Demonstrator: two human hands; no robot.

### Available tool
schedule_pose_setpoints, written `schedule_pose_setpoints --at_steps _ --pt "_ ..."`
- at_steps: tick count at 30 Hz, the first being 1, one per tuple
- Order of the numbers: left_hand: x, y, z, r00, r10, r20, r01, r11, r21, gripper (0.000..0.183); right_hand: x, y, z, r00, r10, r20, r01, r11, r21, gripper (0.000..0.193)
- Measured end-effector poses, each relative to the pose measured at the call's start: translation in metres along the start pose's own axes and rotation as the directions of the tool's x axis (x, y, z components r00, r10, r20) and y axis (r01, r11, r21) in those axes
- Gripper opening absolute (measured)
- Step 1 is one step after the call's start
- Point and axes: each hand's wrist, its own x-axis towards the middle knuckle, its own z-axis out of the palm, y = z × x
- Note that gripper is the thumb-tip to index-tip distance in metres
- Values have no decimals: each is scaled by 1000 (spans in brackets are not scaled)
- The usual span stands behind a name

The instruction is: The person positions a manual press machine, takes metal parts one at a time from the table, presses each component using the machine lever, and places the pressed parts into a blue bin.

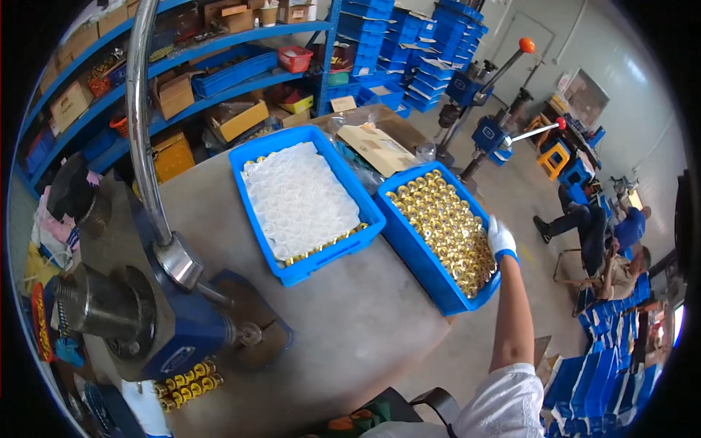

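We are holding our right hand (502, 239) at the rim of a blue bin (415, 255) of brass parts (445, 228), on the table's right edge (431, 339) — finger grip we cannot tell — with tabletop (343, 321) spreading leftward.

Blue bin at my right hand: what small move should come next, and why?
Perhaps ease your right hand inward onto the golden parts: the hand is at the right rim of the blue bin, where they lie uncovered, while a white sheet covers most of the other bin.
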Motion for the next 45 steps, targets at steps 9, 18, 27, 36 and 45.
schedule_pose_setpoints --at_steps 9,18,27,36,45 --pt "-48 114 113 611 711 348 -665 700 -262 25 -9 52 -41 960 -42 276 89 983 -162 34" --pt "-79 137 149 510 731 452 -543 682 -490 24 -70 102 -25 958 285 -6 -252 857 450 64" --pt "-90 121 129 562 703 437 -515 710 -481 22 -125 28 -25 716 105 690 -666 -196 720 52" --pt "-91 83 114 740 523 424 -415 850 -324 18 -116 34 -25 667 88 740 -713 -212 668 49" --pt "-75 117 153 568 652 502 -434 756 -490 17 -188 -13 -23 777 115 619 -579 -254 775 55"
